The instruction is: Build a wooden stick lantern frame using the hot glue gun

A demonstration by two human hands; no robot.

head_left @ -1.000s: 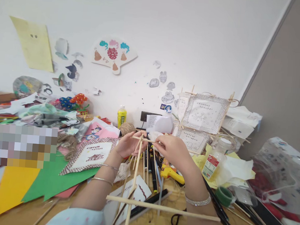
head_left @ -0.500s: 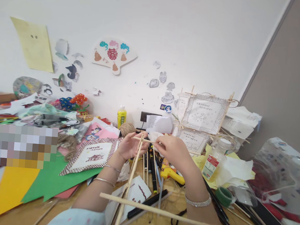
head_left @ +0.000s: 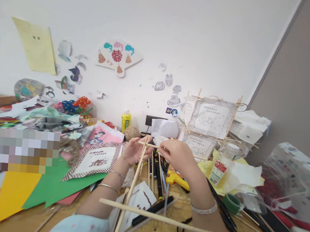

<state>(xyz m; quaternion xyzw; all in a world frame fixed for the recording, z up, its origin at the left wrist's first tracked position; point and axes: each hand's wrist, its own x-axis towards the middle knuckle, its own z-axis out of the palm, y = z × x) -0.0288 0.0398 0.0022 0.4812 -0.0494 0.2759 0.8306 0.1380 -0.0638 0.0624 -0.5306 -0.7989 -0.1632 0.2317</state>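
My left hand point(head_left: 133, 150) and my right hand point(head_left: 177, 154) meet above the table, both pinched on a frame of thin bamboo sticks point(head_left: 135, 180). A short cross stick point(head_left: 152, 145) runs between the fingertips of both hands. A long stick slants down from my left hand towards me. Another long stick point(head_left: 163, 219) lies crosswise near my forearms at the frame's near end. Bracelets sit on both wrists.
Black markers point(head_left: 158, 177) and a yellow glue gun point(head_left: 178, 180) lie under my hands. A patterned paper picture point(head_left: 95, 159), green card point(head_left: 53, 185) and yellow card point(head_left: 12, 192) are at left. Finished framed pictures point(head_left: 211, 118), a glue bottle point(head_left: 126, 120), twine ball point(head_left: 131, 132) and green tape point(head_left: 231, 201) stand behind and right.
The long upright stick has swung, its near end drifting leftwards. The near crosswise stick tilted, its left end moving left and up. Both hands stayed in place.
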